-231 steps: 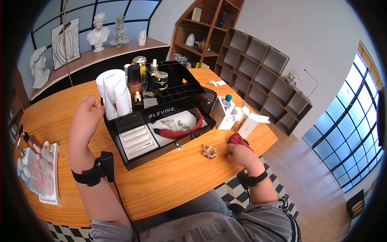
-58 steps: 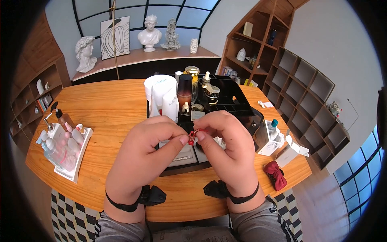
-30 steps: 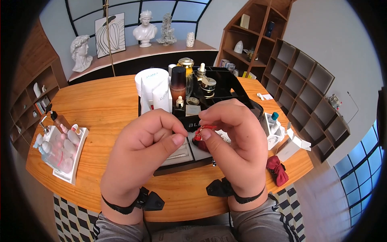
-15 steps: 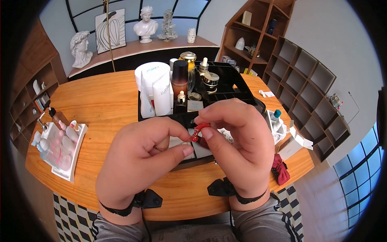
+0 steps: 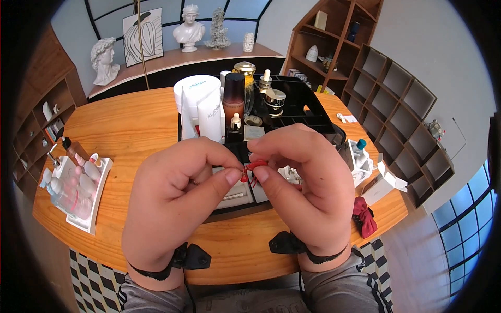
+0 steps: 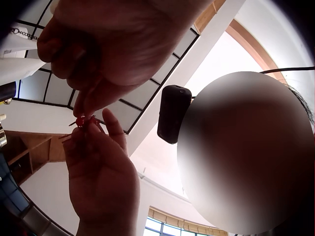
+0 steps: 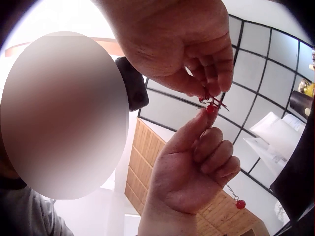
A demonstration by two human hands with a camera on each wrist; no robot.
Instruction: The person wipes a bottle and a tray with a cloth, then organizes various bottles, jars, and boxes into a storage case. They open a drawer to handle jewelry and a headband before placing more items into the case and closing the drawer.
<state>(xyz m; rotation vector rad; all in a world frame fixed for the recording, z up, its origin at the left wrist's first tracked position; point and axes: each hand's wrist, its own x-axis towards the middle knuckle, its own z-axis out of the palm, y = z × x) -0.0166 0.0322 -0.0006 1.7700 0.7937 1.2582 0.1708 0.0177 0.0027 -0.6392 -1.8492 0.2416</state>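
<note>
A piece of red jewelry with beads and a fine chain (image 5: 255,166), like a bracelet, is held up between both hands over the open drawer (image 5: 237,201). Thumb and index finger of my left hand (image 5: 180,190) pinch its end by a red bead (image 5: 243,178). My right hand (image 5: 313,180) pinches the red part close by, fingertips almost meeting the left ones. In the right wrist view, a length of chain with a red bead (image 7: 240,204) dangles below the left hand's curled fingers. The drawer belongs to a black cosmetics box (image 5: 313,122); the hands hide much of it.
White tubes (image 5: 210,117), a brown bottle (image 5: 234,101) and jars stand on the box. On the left is a white tray (image 5: 102,195) of bottles. To the right are a white holder (image 5: 361,169), an opened white carton (image 5: 380,188) and a dark red bow (image 5: 365,218).
Earlier, the left hand was by the tubes and the right by the bow; both have come together over the drawer. Lately the left fingertips, briefly apart from the red piece, pinch its bead end.
</note>
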